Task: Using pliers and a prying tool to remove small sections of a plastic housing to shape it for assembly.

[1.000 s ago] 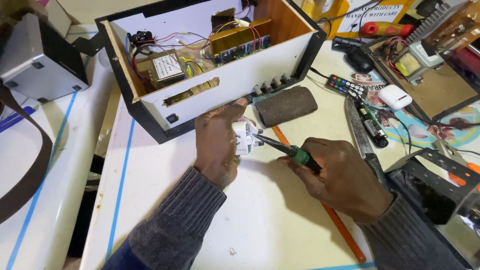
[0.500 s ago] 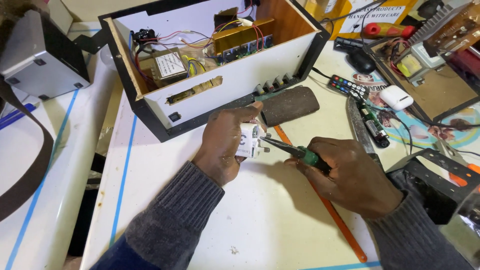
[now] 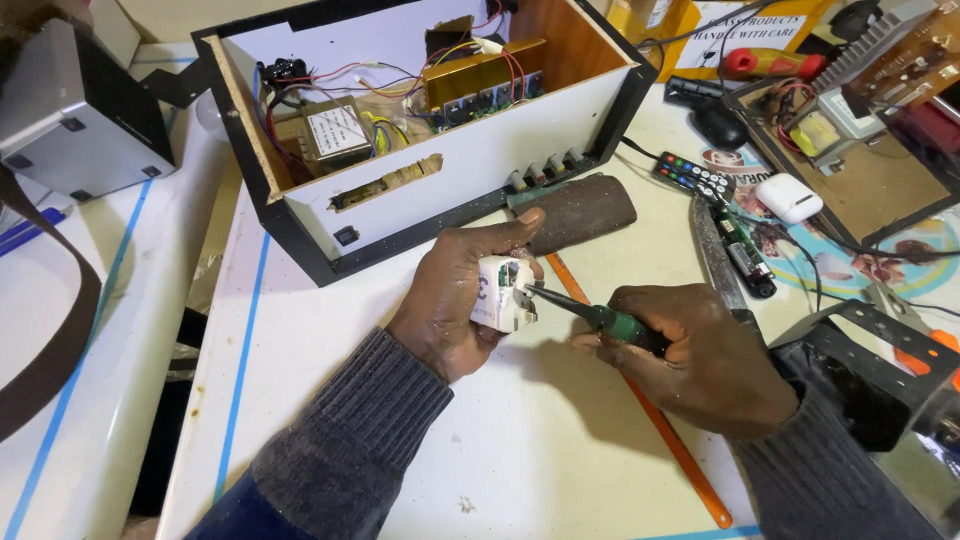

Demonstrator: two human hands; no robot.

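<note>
Fingers of the left hand [image 3: 455,300] are curled tight around a small white plug [image 3: 503,293], held just above the white table [image 3: 520,440] in front of the open white box of electronics [image 3: 440,150]. The right hand [image 3: 705,355] has its fingers closed on the green handle of a screwdriver [image 3: 600,318], whose dark tip touches the plug's face. A dark brown block [image 3: 580,210] lies just behind the plug, and an orange strip [image 3: 650,415] runs across the table under the right hand
</note>
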